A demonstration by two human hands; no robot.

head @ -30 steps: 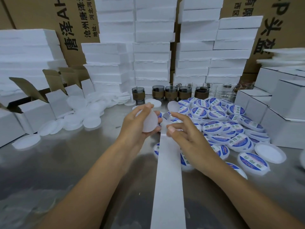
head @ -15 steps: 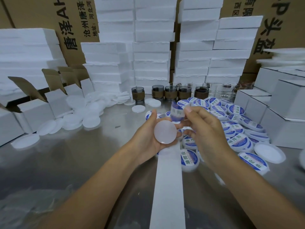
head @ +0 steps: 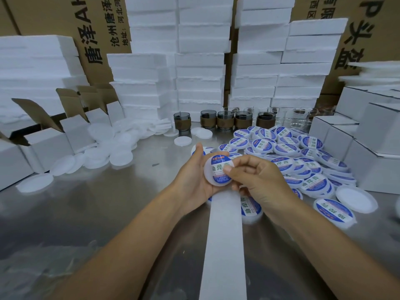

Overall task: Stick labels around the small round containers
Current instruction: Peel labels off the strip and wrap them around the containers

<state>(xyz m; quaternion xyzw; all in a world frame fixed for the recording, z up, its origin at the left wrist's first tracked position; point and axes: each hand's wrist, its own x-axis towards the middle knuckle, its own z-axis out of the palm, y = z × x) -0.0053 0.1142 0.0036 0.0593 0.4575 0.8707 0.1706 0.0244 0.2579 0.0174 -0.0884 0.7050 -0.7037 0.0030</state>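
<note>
Hands together above steel table (head: 108, 213): left hand (head: 194, 178) cupping container (head: 207, 174), right hand (head: 262, 180) pinching it, thumb on its blue label (head: 217, 169). Backing strip (head: 223, 245) beneath; labelled containers (head: 287, 152) heaped right, plain ones (head: 97, 152) left. Foam slabs (head: 199, 68), cartons (head: 97, 29), white boxes (head: 378, 137) behind.

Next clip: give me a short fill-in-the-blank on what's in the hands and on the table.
1. The left hand holds a round container bearing a ____ and white label.
2. The labelled containers are piled on the person's ____ side.
3. The plain white discs lie on the person's ____ side.
4. At the back stand ____ cups with brown sleeves.
Missing: blue; right; left; five.
</note>
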